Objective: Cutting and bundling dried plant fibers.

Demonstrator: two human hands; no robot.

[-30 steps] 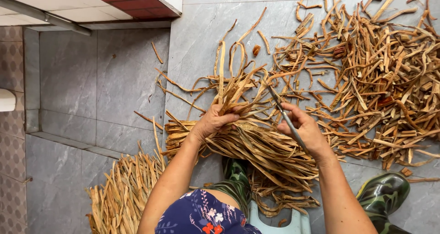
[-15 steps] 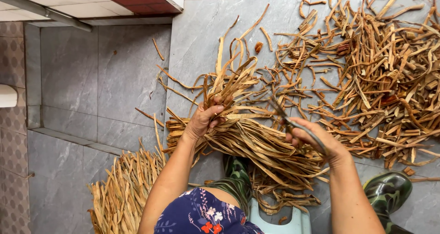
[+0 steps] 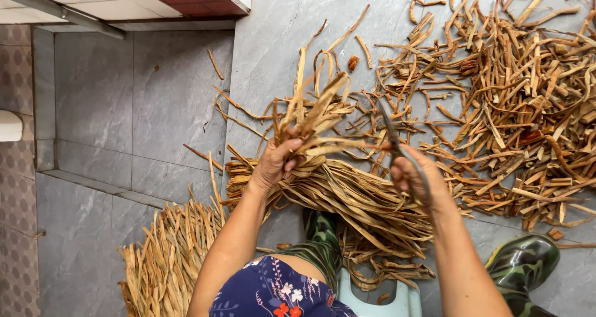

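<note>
Dried strips [image 3: 323, 121] sit clenched in left hand [image 3: 276, 162]; right hand [image 3: 416, 177] grips scissors [image 3: 394, 134].

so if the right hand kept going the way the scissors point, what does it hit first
Probably the thin strip held out from the left hand, which crosses near the tips of the scissors in the right hand. Beyond that lies the loose pile on the floor. Depth is unclear.

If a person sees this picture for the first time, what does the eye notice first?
First, the left hand gripping a bundle of dried strips at the centre, while the right hand holds scissors beside it. Next, the big heap of cut strips on the grey floor, upper right.
</note>
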